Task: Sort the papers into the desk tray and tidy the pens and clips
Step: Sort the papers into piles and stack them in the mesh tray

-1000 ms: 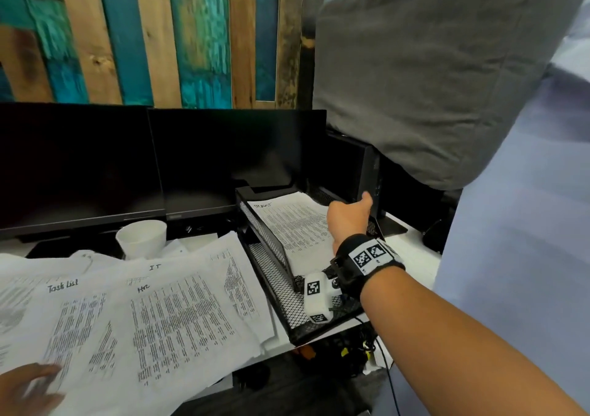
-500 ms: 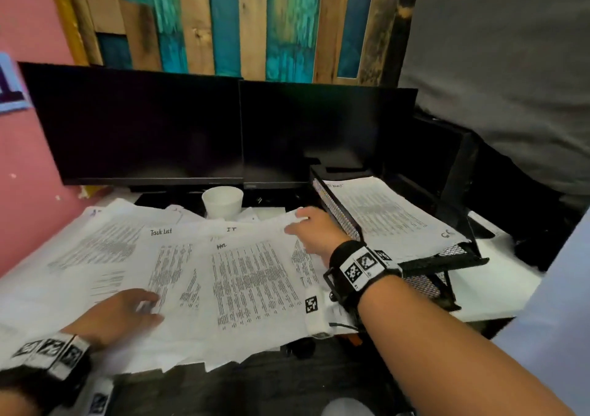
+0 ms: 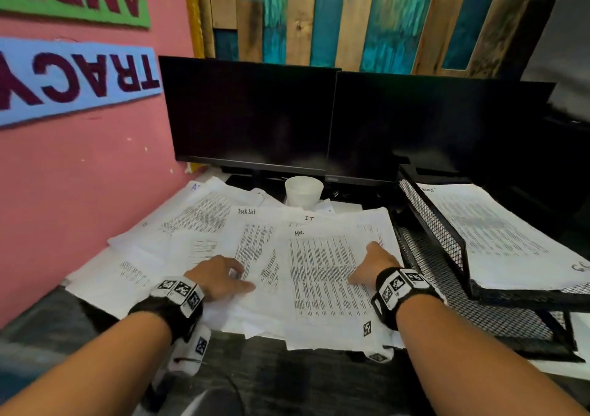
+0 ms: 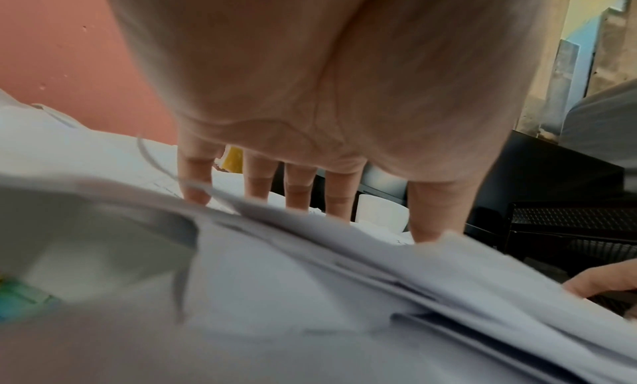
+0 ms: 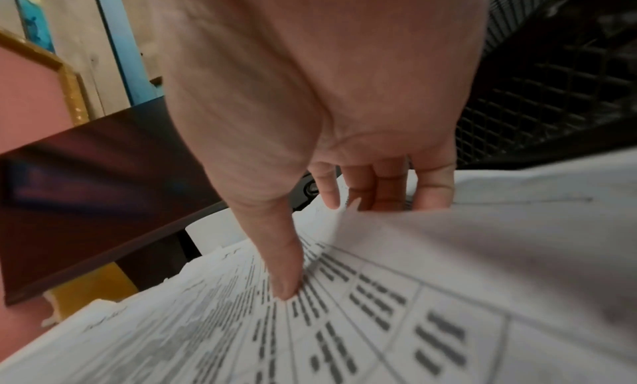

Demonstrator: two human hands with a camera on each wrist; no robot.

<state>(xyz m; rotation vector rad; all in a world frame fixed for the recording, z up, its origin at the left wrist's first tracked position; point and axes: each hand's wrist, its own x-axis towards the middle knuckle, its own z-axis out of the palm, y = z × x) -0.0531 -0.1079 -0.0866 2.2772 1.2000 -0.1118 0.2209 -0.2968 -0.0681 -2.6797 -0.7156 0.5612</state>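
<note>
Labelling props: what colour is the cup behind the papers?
White. The cup stands in front of the monitors, clearest in the head view.

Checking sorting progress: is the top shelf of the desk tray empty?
No, a printed sheet already lies on the top shelf of the black mesh desk tray.

Two dark monitors (image 3: 252, 112) stand side by side before a painted plank wall (image 3: 351, 16), a white cup (image 3: 303, 192) below them.
</note>
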